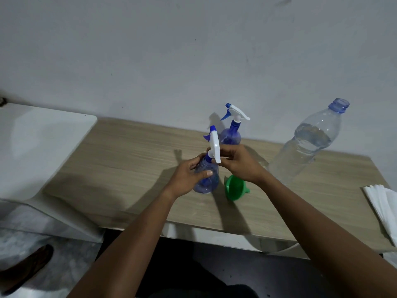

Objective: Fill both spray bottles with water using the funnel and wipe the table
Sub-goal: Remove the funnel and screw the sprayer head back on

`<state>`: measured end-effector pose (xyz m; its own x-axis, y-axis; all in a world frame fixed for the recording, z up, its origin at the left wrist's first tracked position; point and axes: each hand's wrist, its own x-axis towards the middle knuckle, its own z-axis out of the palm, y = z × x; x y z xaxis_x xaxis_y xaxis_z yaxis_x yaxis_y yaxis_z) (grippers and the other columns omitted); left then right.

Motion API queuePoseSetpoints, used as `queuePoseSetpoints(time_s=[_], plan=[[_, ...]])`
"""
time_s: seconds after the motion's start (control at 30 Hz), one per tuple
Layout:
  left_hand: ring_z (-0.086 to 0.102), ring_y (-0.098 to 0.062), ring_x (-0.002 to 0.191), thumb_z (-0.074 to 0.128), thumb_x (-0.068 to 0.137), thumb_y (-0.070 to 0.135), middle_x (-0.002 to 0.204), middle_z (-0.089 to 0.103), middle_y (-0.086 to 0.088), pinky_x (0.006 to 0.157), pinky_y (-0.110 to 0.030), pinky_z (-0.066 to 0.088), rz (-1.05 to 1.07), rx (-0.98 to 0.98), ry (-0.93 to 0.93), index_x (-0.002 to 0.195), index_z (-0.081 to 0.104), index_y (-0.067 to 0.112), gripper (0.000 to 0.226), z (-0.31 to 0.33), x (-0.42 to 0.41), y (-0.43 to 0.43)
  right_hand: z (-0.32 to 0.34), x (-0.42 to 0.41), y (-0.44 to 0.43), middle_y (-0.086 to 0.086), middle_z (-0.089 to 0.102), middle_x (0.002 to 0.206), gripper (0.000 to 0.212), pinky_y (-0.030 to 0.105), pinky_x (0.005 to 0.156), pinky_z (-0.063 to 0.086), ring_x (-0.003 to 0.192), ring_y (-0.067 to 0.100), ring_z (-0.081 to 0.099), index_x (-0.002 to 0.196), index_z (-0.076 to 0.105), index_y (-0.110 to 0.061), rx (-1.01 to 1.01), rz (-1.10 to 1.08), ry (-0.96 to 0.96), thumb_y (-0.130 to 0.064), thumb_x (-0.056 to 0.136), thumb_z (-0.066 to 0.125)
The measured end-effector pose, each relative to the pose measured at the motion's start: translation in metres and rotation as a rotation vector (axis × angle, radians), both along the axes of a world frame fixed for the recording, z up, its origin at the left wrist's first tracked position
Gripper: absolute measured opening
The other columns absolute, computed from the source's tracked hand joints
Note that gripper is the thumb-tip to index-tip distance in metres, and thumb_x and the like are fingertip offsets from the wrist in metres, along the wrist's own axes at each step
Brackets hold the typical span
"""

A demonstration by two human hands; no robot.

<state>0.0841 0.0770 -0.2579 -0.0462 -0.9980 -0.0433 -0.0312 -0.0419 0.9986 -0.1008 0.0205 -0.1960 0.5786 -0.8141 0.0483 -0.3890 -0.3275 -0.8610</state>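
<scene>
A blue spray bottle (pixel 209 181) stands near the middle of the wooden table (pixel 129 160). My left hand (pixel 189 175) grips its body. My right hand (pixel 236 162) pinches the neck of its white spray head (pixel 214 145), which sits on the bottle. Behind it, by the wall, stands a second blue spray bottle (pixel 231 134) with its white trigger head on. A green funnel (pixel 235 188) lies on its side on the table just right of the held bottle, partly under my right wrist. A large clear water bottle (pixel 307 145), uncapped and partly full, stands at the right.
A stack of white paper napkins (pixel 384 205) lies at the table's right edge. A white plastic chair (pixel 36 151) stands to the left of the table. The wall runs close behind the table. A foot in a sandal (pixel 28 265) is on the floor at lower left.
</scene>
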Motion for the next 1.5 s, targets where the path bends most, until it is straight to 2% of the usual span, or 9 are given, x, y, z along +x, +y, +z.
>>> queuePoseSetpoints(time_s=[0.17,0.33,0.5,0.63,0.87,1.1,1.27,1.4,1.5], plan=[[0.064,-0.005,0.116,0.075,0.084,0.005,0.120,0.070,0.013,0.095,-0.020,0.051,-0.009,0.000,-0.006,0.139,0.053,0.022,0.061,0.000,0.000,0.001,0.010,-0.004,-0.007,-0.017,0.068,0.105,0.024,-0.003,0.077,0.039,0.088,-0.030,0.056,0.120,0.072,-0.011,-0.173,0.064,0.203,-0.010,0.098,0.065],[0.063,-0.003,0.116,0.074,0.084,0.004,0.120,0.069,0.014,0.090,-0.017,0.050,0.000,0.013,0.004,0.142,0.050,0.016,0.064,0.000,0.000,0.001,0.008,-0.002,-0.022,-0.025,0.064,0.102,0.026,-0.004,0.073,0.036,0.085,-0.031,0.053,0.124,0.072,-0.020,-0.243,0.149,0.361,-0.020,0.101,0.061],[0.063,-0.003,0.115,0.074,0.084,0.003,0.120,0.069,0.013,0.090,-0.016,0.050,0.003,0.007,-0.001,0.141,0.051,0.016,0.062,0.000,0.000,0.002,0.009,0.001,-0.023,-0.009,0.073,0.115,0.026,-0.007,0.074,0.035,0.083,-0.034,0.049,0.125,0.069,-0.022,-0.296,0.176,0.421,-0.022,0.100,0.061],[0.062,-0.005,0.119,0.075,0.084,0.004,0.124,0.069,0.010,0.097,-0.023,0.051,-0.002,0.015,-0.006,0.140,0.052,0.016,0.062,0.000,-0.001,0.001,0.008,-0.001,-0.021,-0.010,0.072,0.113,0.026,-0.004,0.071,0.037,0.081,-0.030,0.051,0.126,0.067,-0.023,-0.305,0.179,0.433,-0.025,0.102,0.059],[0.063,-0.002,0.116,0.074,0.084,0.003,0.122,0.068,0.010,0.094,-0.021,0.052,-0.014,0.016,-0.015,0.142,0.050,0.013,0.064,0.002,0.000,0.002,0.010,-0.003,-0.018,-0.017,0.065,0.101,0.024,0.007,0.072,0.040,0.083,-0.016,0.058,0.123,0.067,-0.022,-0.301,0.199,0.413,-0.029,0.101,0.060],[0.063,-0.002,0.116,0.075,0.084,0.003,0.123,0.068,0.008,0.096,-0.020,0.050,-0.007,0.014,-0.011,0.143,0.050,0.010,0.064,-0.002,0.000,0.002,0.009,-0.003,-0.019,-0.021,0.062,0.102,0.025,0.005,0.074,0.039,0.083,-0.025,0.054,0.126,0.065,-0.024,-0.328,0.215,0.445,-0.028,0.102,0.058],[0.061,-0.007,0.121,0.075,0.083,0.003,0.130,0.066,-0.001,0.099,-0.022,0.049,-0.006,0.011,0.001,0.143,0.049,0.008,0.066,-0.005,0.000,0.001,0.011,-0.001,-0.019,-0.030,0.057,0.087,0.024,0.004,0.067,0.039,0.078,-0.022,0.055,0.124,0.065,-0.020,-0.308,0.207,0.448,-0.022,0.101,0.059],[0.062,-0.005,0.119,0.075,0.084,0.003,0.128,0.067,0.002,0.101,-0.025,0.050,-0.009,-0.006,0.000,0.143,0.050,0.010,0.064,-0.004,-0.001,0.002,0.010,-0.003,-0.018,-0.014,0.067,0.094,0.022,0.022,0.070,0.046,0.077,-0.002,0.061,0.120,0.064,-0.026,-0.294,0.196,0.435,-0.034,0.101,0.059],[0.063,-0.004,0.117,0.074,0.084,0.003,0.126,0.068,0.002,0.097,-0.022,0.051,-0.006,-0.009,0.002,0.142,0.051,0.011,0.063,-0.004,-0.001,0.003,0.011,-0.001,-0.017,-0.011,0.068,0.094,0.021,0.025,0.069,0.049,0.076,0.000,0.061,0.119,0.065,-0.026,-0.308,0.202,0.436,-0.033,0.101,0.059]])
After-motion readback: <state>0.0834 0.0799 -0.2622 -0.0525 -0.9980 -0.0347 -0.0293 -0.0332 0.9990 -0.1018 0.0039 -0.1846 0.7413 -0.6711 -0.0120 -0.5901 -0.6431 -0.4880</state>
